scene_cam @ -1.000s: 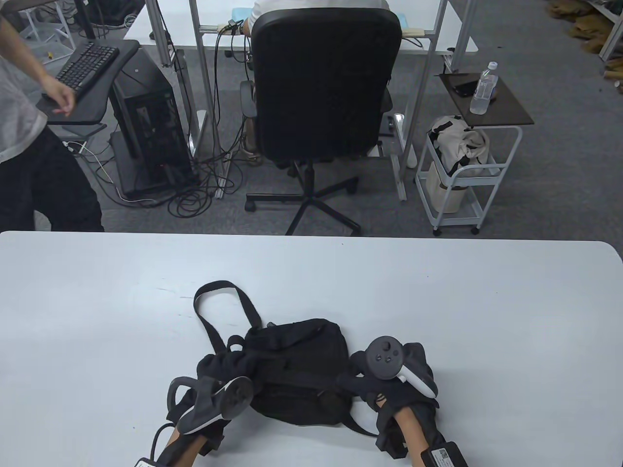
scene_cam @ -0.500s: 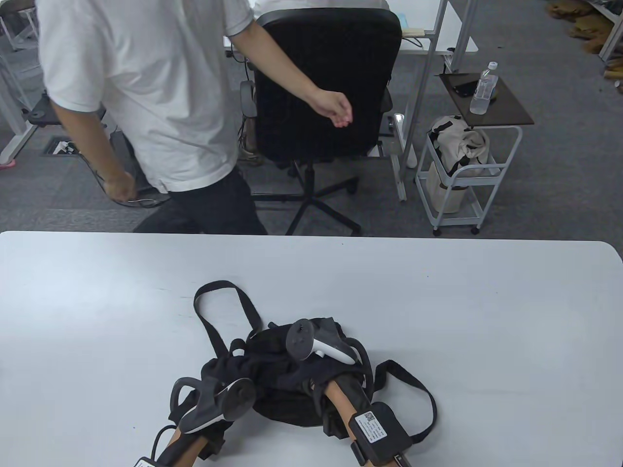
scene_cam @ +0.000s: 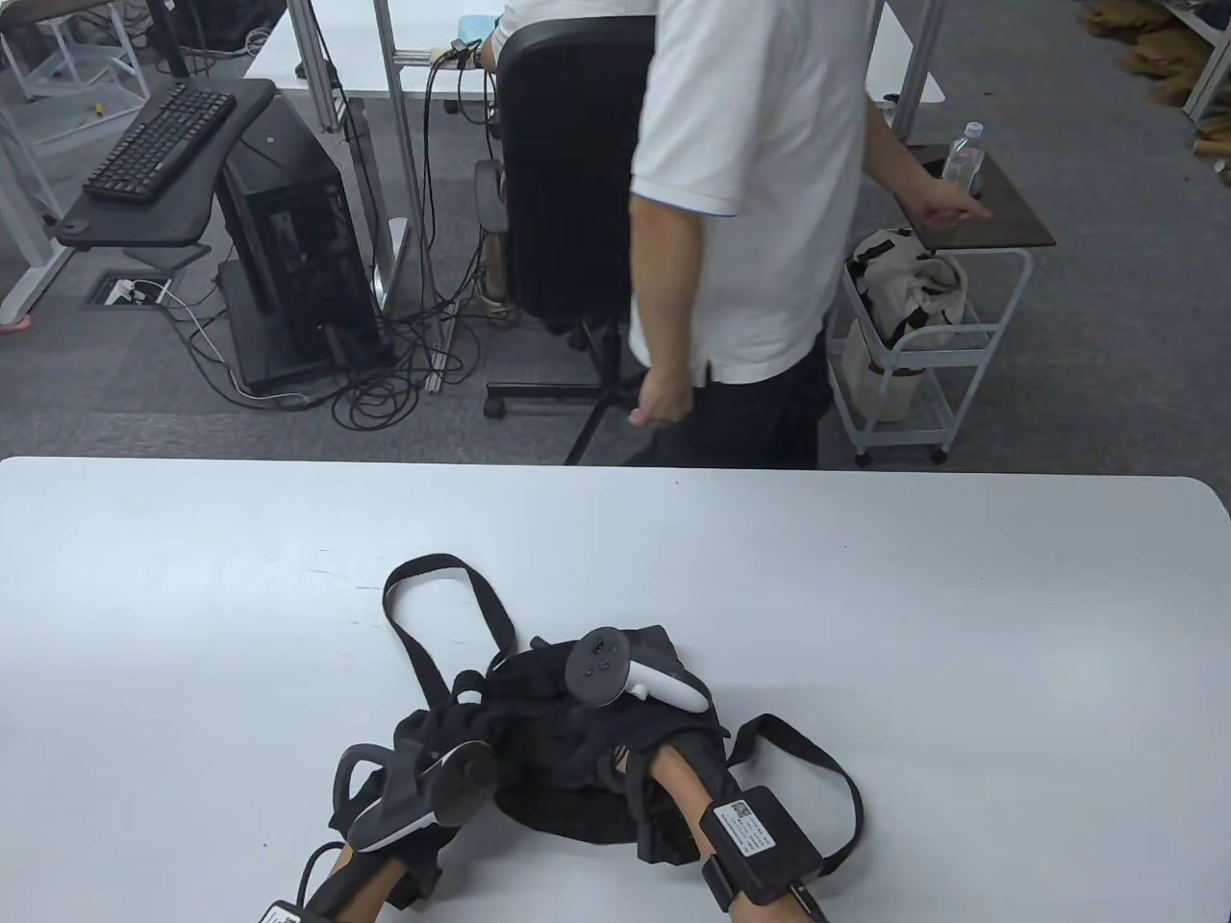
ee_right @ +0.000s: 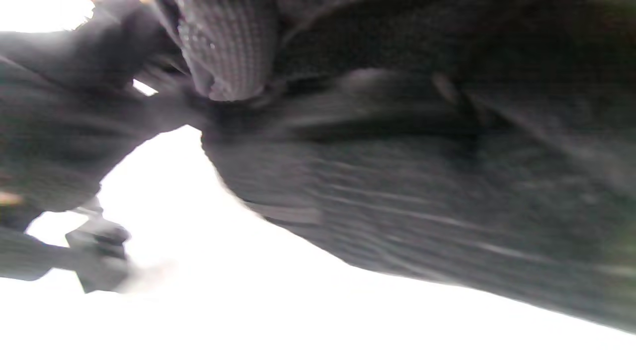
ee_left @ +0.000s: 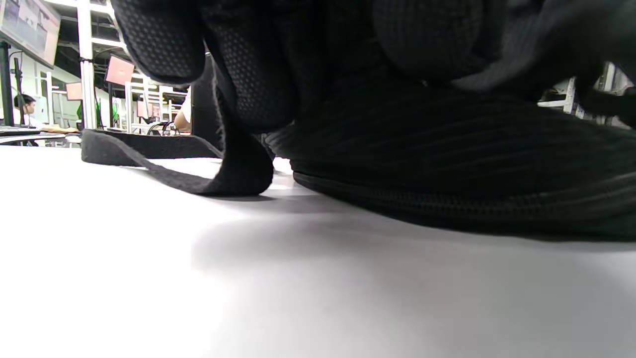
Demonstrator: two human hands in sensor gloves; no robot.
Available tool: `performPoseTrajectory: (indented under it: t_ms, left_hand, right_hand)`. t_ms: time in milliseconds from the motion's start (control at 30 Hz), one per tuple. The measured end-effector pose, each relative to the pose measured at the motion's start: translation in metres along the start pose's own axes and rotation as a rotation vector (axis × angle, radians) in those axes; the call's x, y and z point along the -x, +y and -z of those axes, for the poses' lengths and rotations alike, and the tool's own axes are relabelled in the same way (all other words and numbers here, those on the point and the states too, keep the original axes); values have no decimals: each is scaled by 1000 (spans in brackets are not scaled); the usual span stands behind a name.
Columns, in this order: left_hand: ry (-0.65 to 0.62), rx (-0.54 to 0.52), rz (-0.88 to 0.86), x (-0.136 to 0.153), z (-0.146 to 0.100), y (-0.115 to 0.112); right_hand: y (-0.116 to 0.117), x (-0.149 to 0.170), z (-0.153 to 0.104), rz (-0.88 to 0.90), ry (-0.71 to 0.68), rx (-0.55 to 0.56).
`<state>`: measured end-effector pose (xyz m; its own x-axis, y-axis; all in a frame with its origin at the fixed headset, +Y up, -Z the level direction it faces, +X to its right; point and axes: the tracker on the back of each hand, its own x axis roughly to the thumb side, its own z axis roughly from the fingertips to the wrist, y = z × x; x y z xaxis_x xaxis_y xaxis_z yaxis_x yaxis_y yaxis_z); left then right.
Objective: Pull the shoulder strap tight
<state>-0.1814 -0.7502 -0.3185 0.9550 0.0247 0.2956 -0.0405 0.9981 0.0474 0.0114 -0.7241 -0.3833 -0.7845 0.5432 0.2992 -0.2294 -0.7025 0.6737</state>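
While a black bag (scene_cam: pixel 567 760) is lying low in the middle of the frame, the left hand (scene_cam: pixel 423 769) and right hand (scene_cam: pixel 635 711) are resting on it, finger positions hidden, its shoulder strap (scene_cam: pixel 433 615) lying slack, apparently not yet tightened.

A white table (scene_cam: pixel 866 596) fills the lower half of the table view. Near its front edge lies a small black bag (scene_cam: pixel 548 760). One shoulder strap (scene_cam: pixel 428 601) loops away from the bag toward the far left; another strap (scene_cam: pixel 827 779) curves out on the right. The gloved left hand (scene_cam: pixel 433 760) rests at the bag's left edge, and the gloved right hand (scene_cam: pixel 635 711) lies on top of the bag. Beyond the table, a person in a white shirt (scene_cam: pixel 760 183) stands beside a black office chair (scene_cam: pixel 567 183).
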Motion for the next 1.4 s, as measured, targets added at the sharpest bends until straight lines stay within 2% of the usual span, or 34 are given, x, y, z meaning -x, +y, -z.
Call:
performPoseTrajectory:
  t_ms: [33, 133, 333, 633, 733, 833, 867, 967, 1100, 1167, 1200, 1267, 1333, 1400]
  left_hand:
    - [4, 4, -8, 2, 0, 0]
    - [-9, 0, -65, 1, 1, 1]
    - [-25, 0, -24, -2, 0, 0]
    - [-32, 22, -11, 1, 0, 0]
    - [-25, 24, 39, 2, 1, 3]
    - [-37, -10, 49, 6, 0, 7]
    - [-43, 3, 27, 5, 0, 6]
    - [-40, 24, 101, 3, 1, 3]
    - [-32, 43, 91, 5, 2, 3]
    - [-26, 33, 104, 5, 2, 4]
    - [-29, 34, 101, 5, 2, 4]
    - [-36, 44, 76, 4, 2, 3]
    - [-25, 48, 144, 6, 1, 2]
    - [-30, 54, 93, 7, 1, 2]
  right_hand:
    - [-5, -1, -4, 41, -71, 10]
    - [-11, 0, -10, 138, -152, 57]
    - [-7, 10, -7, 229, -190, 63]
    - [-4, 19, -2, 262, -49, -107]
    - [-7, 22, -6, 190, 13, -73]
    - [-10, 27, -7, 208, 52, -77]
    - [-11, 29, -7, 195, 70, -95]
    - [-9, 28, -10, 163, 54, -188]
    - [-9, 25, -18, 90, 37, -129]
    - [-13, 25, -21, 45, 86, -53]
    - [-15, 24, -22, 3, 103, -49]
    - [-15, 24, -23, 25, 112, -115]
    - [-15, 25, -26, 41, 87, -179]
    - [-14, 27, -28, 58, 59, -170]
